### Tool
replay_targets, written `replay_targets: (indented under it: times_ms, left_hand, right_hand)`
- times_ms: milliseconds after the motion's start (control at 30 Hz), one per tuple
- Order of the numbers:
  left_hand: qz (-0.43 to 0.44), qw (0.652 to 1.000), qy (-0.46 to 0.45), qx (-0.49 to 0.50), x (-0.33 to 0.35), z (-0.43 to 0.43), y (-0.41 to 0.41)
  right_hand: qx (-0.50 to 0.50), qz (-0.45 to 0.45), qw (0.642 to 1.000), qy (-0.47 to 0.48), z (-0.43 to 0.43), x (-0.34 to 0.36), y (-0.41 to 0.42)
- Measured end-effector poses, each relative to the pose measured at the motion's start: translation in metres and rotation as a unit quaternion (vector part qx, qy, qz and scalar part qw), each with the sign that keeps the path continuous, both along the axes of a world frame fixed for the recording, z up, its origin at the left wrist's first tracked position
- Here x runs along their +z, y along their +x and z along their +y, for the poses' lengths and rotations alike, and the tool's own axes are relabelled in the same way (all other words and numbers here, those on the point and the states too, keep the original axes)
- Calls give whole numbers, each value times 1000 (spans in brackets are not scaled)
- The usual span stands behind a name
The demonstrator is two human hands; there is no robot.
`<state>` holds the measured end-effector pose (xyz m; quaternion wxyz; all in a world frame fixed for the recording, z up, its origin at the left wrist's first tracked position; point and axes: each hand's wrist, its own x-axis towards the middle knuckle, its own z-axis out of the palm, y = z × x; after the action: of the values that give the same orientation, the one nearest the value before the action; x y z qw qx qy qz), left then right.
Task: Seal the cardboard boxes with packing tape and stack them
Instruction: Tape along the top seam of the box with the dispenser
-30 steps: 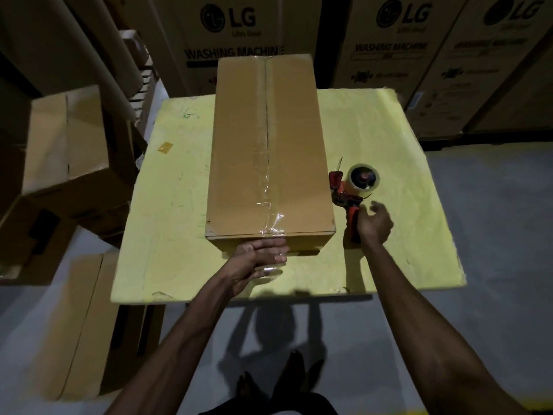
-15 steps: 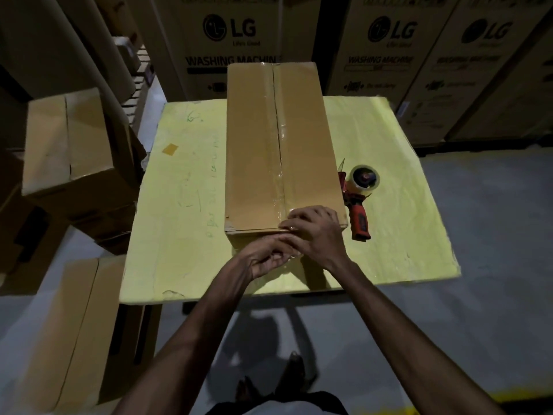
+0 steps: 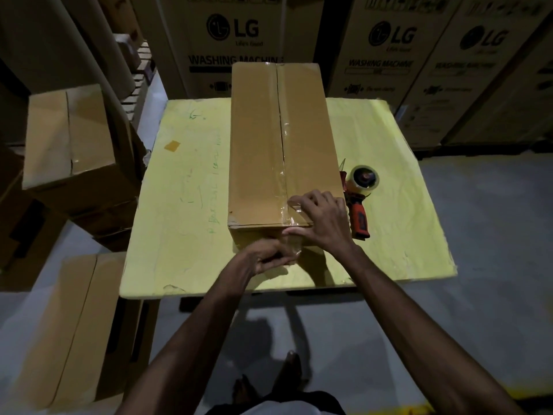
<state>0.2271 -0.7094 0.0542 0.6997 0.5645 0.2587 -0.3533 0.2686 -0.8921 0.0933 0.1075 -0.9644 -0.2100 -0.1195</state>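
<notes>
A long cardboard box lies lengthwise on the middle of a yellow table, its far end reaching past the table's back edge. A strip of clear packing tape runs along the top seam and folds over the near edge. The person's right hand lies spread on the near right part of the lid, fingers flat on the cardboard and thumb pressing the tape at the near top edge; it grasps nothing. The left hand is against the box's near end face with its fingers curled at the tape's tail; whether it pinches the tape or only presses it cannot be told. A tape dispenser with a red handle lies on the table just beside the box's right side. Plain cartons stand left of the table, and printed washing-machine cartons stand behind it.
</notes>
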Motion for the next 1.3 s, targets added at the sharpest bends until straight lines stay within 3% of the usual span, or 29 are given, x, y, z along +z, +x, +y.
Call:
replay_targets:
  times_ms: [200, 267, 333, 367, 433, 500, 533, 567, 700, 867, 1033, 1300]
  left_hand:
    - [-35, 987, 155, -15, -73, 8, -67]
    - [-144, 951, 272, -24, -79, 5, -82]
    - [-352, 853, 384, -19, -68, -1, -87]
    - [-464, 781, 417, 3, -57, -3, -86]
    - [-646, 596, 476, 35, -32, -6, -72]
    - [-712, 448, 541, 18, -10, -3, -46]
    - [-714, 413, 565, -10, -4, 1, -32]
    - [-705, 407, 580, -45, -2, 5, -18]
    - [-692, 441, 560, -117, -8, 19, 14]
    - [-742, 323, 572, -137, -15, 27, 29]
    - [-713, 278, 632, -122, -23, 26, 28]
    - [-633, 310, 693, -150, -20, 20, 29]
  right_hand:
    - [-8, -31, 998, -51, -7, -1, 6]
    - [-5, -43, 998, -51, -9, -4, 6]
    - [3, -51, 997, -56, -10, -8, 6]
    - [7, -53, 997, -59, -9, -9, 6]
    - [17, -56, 996, -67, -8, -12, 4]
    - [35, -56, 995, -81, -9, -12, 3]
    - [49, -56, 993, -89, -11, -12, 3]
    - [64, -55, 992, -91, -13, -11, 4]
    - [93, -65, 991, -67, -24, -9, 8]
    - [109, -119, 983, -86, -28, -22, 14]
    - [116, -167, 969, -138, -27, -39, 18]
    - [115, -212, 960, -144, -28, -39, 16]
